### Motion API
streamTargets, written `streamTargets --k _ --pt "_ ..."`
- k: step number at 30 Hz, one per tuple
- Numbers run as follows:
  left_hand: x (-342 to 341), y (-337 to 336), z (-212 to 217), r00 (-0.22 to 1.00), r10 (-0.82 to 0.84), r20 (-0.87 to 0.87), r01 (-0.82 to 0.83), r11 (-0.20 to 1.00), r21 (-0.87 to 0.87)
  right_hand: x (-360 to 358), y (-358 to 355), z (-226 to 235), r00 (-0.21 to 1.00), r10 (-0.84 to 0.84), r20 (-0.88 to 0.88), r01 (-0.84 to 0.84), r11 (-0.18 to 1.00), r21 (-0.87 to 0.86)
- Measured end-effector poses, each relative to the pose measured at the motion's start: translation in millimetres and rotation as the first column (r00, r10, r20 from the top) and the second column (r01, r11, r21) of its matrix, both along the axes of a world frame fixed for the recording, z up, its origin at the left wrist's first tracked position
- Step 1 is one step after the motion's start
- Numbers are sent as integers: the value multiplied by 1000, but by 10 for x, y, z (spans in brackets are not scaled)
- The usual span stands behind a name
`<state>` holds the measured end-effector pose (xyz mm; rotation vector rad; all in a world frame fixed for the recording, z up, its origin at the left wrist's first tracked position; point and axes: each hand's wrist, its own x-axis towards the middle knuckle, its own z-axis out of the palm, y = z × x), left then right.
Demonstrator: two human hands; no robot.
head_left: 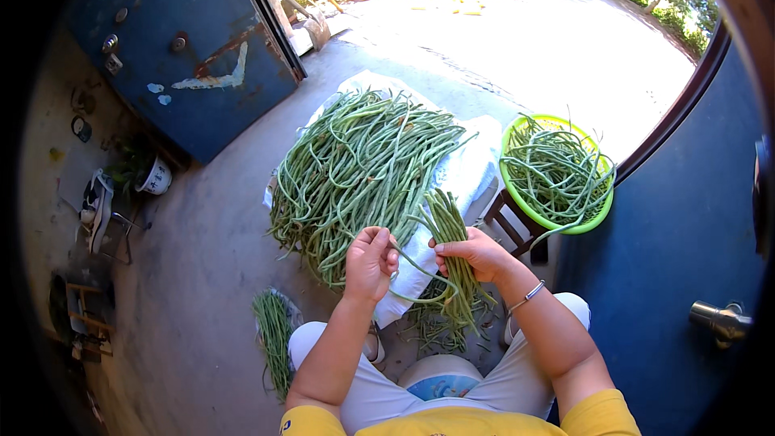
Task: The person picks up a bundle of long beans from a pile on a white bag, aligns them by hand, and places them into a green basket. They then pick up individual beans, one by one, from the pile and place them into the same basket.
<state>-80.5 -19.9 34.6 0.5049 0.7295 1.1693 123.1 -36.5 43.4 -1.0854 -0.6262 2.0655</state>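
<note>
Both hands on the long beans.
Right hand (pixel 478 252) grips a bean bundle (pixel 452 262); left hand (pixel 370 261) pinches one bean (pixel 416 274) beside the pile (pixel 359 165).

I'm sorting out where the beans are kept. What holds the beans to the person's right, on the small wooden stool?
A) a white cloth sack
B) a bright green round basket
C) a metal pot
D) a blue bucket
B: the long beans there lie coiled in a bright green round basket that sits on the wooden stool.
</note>
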Motion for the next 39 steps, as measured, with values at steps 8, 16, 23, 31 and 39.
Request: streamTargets --k 8,16,23,31,39 --pt "-2 -15 -57 1000 -13 -7 13 999 -46 -124 -33 -94 993 109 41 -113 989 93" --pt "-39 -24 -18 983 -168 -81 163 985 -60 -175 -82 -79 979 174 109 -184 978 97" --pt "-40 -17 -101 995 -54 -83 54 999 5 -211 -105 -120 982 187 31 -189 976 109" --pt "-130 17 -10 989 -148 1 147 988 53 -226 -124 -96 980 200 9 -201 976 85" --pt "-120 -6 40 944 -129 -303 195 961 197 -165 -118 -113 993 81 -81 -82 996 -17"
